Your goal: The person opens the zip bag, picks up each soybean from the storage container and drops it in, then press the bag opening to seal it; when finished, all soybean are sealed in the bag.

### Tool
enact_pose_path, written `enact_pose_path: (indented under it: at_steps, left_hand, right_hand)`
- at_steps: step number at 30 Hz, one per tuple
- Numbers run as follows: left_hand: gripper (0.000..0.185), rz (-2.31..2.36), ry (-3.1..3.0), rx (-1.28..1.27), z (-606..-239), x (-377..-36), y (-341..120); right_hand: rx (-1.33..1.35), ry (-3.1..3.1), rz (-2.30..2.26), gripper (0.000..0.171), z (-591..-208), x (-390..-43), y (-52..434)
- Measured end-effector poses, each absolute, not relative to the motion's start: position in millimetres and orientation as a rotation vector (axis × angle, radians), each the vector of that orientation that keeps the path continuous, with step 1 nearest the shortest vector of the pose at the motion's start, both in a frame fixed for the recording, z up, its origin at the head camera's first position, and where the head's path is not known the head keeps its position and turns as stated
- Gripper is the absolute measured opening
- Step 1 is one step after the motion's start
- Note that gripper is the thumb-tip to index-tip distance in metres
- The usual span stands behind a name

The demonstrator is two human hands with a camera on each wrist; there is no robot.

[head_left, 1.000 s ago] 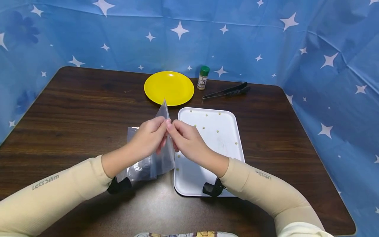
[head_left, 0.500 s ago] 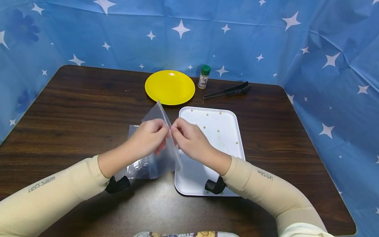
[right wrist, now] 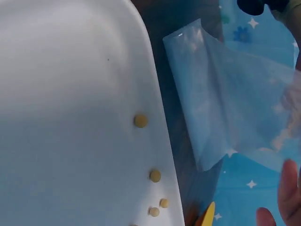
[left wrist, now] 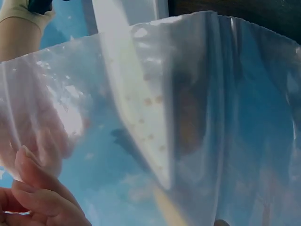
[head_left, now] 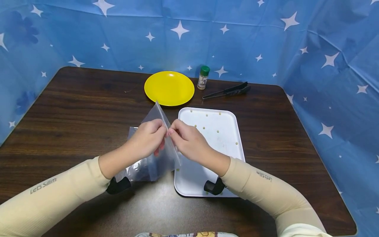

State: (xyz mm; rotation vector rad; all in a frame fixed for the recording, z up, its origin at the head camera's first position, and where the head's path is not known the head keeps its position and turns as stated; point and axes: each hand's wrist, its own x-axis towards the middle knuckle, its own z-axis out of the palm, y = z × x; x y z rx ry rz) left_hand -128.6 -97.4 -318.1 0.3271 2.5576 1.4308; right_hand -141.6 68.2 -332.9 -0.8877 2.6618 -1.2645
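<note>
**A:** What does the room look like, and what is the surface?

**B:** A dark brown wooden worktop (head_left: 74, 108) with rounded corners. Behind and to both sides hangs a blue cloth backdrop (head_left: 266, 39) printed with white stars.

**A:** What are the hands doing?

**B:** Both are raised over the middle of the worktop, in cream sleeves. The left hand (head_left: 146, 140) and the right hand (head_left: 188, 141) meet fingertip to fingertip, each pinching the edge of a clear plastic bag (head_left: 160, 158). The fingers are curled tight on the plastic. One corner of the bag sticks up above the hands; the rest hangs below them, near the worktop. I cannot tell whether it touches.

**A:** What else is there?

**B:** Just beside the bag, on the person's right, lies a white tray (head_left: 225, 154) with a few small yellowish round pieces (head_left: 204, 127) scattered on it. Past the tray, towards the backdrop, sits a yellow plate (head_left: 169, 88). Next to it stands a small jar with a green lid (head_left: 203, 77), and further right lie black tongs (head_left: 228, 91).
</note>
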Motion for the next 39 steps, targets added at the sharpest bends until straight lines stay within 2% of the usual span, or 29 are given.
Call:
enact_pose_path:
  at_steps: [7,14,24,33,39]
  left_hand:
    - [0.033,1.488,2.578,0.254,-320,-129,-93]
    - [0.052,1.567,2.567,0.096,-323,-126,-90]
    - [0.035,1.772,2.634,0.029,-329,-124,-82]
    - [0.032,1.428,3.089,0.300,-332,-126,-95]
    - [0.031,1.271,3.210,0.335,-326,-126,-115]
  right_hand:
    - [-0.838,2.979,-1.091,0.034,-329,-143,58]
    - [-0.843,3.076,-1.055,0.039,-330,-142,52]
    - [-0.868,3.097,-1.232,0.041,-337,-142,45]
    - [-0.990,3.183,-1.173,0.042,-336,-148,53]
    - [-0.874,3.233,-1.068,0.042,-334,-158,68]
